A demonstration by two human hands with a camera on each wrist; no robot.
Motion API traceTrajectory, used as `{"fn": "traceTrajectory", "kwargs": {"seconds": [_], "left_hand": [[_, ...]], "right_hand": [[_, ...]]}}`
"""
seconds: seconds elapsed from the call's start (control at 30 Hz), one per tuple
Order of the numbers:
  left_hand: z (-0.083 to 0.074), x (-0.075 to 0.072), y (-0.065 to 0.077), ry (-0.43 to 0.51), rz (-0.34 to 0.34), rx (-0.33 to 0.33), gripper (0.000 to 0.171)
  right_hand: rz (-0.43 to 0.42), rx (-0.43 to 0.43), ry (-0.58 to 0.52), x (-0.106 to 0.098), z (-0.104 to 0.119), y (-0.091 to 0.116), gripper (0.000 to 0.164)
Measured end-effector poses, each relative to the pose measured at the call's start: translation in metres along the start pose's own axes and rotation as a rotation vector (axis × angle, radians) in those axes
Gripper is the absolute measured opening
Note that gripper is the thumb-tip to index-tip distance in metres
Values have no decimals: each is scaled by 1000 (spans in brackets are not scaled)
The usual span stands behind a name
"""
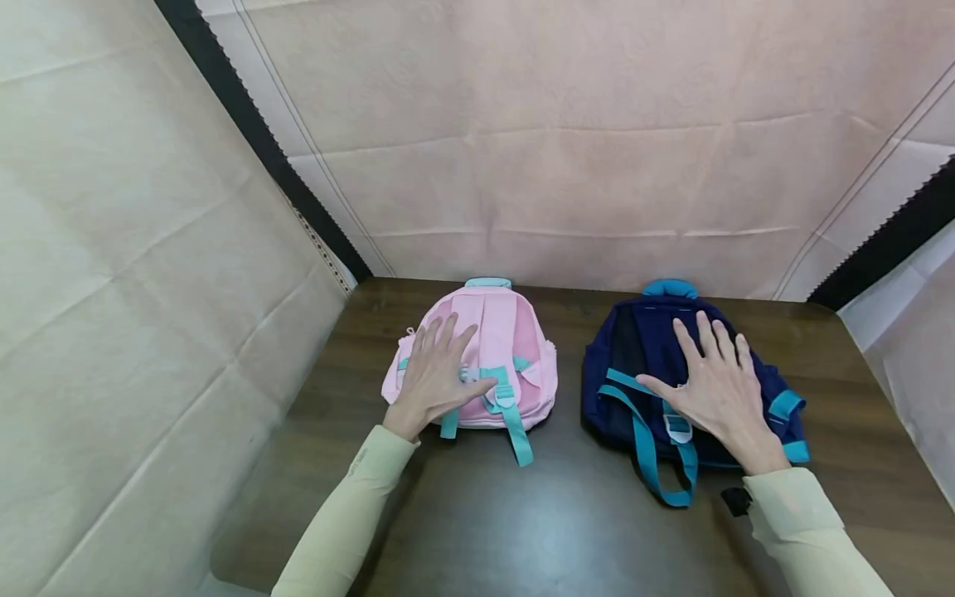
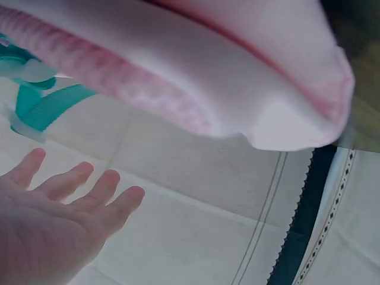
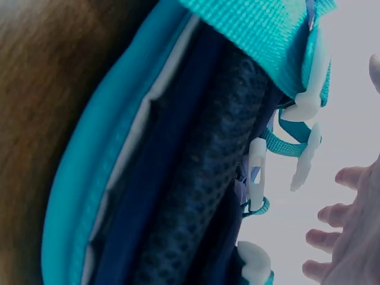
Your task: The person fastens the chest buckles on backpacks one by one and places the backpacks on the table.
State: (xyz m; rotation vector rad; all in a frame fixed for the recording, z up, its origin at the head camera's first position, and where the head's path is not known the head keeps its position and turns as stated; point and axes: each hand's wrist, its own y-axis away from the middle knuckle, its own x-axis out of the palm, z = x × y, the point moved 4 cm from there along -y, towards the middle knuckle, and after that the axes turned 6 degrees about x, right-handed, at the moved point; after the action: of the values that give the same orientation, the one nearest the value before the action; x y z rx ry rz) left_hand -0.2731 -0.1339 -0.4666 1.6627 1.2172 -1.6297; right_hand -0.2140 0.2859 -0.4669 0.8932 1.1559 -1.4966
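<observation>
A pink backpack (image 1: 533, 340) with turquoise straps (image 1: 519, 438) lies on the table, its shoulder-strap side up. Over its left part I hold my left hand (image 1: 440, 377), fingers spread. The left wrist view shows a gap between that hand and the pink fabric. To the right lies a navy backpack (image 1: 660, 336) with blue webbing straps (image 1: 643, 448) and pale plastic buckles (image 3: 256, 172). Above it is my right hand (image 1: 719, 394), fingers straight and spread. In the right wrist view this hand also stands apart from the bag. Neither hand holds anything.
Both bags are on a dark brown wooden table (image 1: 477, 514), set a short distance apart. Pale fabric walls (image 1: 567, 166) with black edge strips (image 1: 276, 149) close in the back and sides. A small black object (image 1: 736, 501) sits at the right cuff.
</observation>
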Motion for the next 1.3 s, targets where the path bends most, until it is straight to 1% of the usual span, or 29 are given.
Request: {"fn": "traceTrajectory", "kwargs": {"seconds": [0.2,0.33,0.5,0.6,0.77,0.9,1.13,1.3], "left_hand": [[-14,-3,-5,-5,-23,48,95],[-26,-4,-7,3,-45,73,89],[-40,-3,-10,76,-42,76,81],[-50,-2,-13,116,-35,87,78],[-66,-1,-16,175,-35,114,75],[-79,1,-20,215,-36,144,74],[-101,6,-29,248,-30,206,70],[-117,10,-34,292,-10,236,68]], "right_hand": [[-27,6,-23,-4,1,3,115],[-47,23,-67,-8,2,7,114],[-105,5,-129,-13,1,13,112],[-143,-22,-158,-17,2,17,107],[-178,-54,-196,-23,1,25,97],[-178,-78,-221,-27,-2,30,88],[-152,-122,-293,-29,-9,39,73],[-154,-121,-302,-30,-14,44,65]]}}
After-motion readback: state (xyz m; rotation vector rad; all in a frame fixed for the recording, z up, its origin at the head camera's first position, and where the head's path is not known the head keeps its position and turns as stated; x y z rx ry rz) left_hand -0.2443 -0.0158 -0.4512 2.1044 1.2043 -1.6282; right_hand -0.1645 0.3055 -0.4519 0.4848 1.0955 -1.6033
